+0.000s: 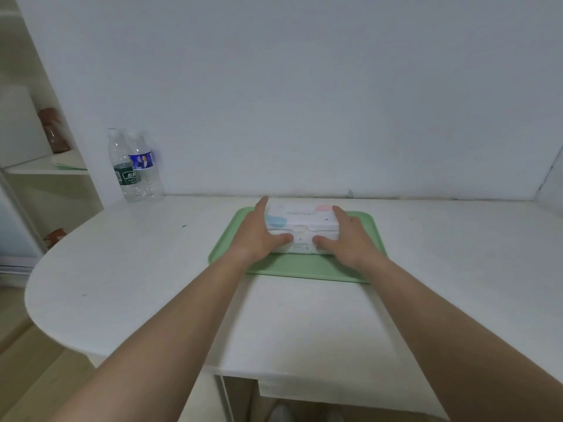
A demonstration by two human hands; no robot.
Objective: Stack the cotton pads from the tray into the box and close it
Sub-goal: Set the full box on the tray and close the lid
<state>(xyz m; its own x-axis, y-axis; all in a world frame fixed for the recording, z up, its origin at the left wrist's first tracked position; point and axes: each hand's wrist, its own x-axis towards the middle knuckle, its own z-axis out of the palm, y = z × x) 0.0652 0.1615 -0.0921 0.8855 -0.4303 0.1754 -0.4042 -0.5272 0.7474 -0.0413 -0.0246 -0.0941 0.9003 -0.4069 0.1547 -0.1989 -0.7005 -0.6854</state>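
Left hand, right hand gripping ends of white rectangular cardboard box on pale green plastic tray, fingers wrapping sides, thumbs pressing near flap. Likely risks: untucked flap springing open; thin card buckling under squeeze.

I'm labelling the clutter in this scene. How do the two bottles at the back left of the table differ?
The left bottle has a dark green label set low on its body, while the right bottle has a blue label set higher up. The left bottle stands a little nearer and overlaps the right bottle. Both are clear plastic and stand upright, side by side on the table against the wall.
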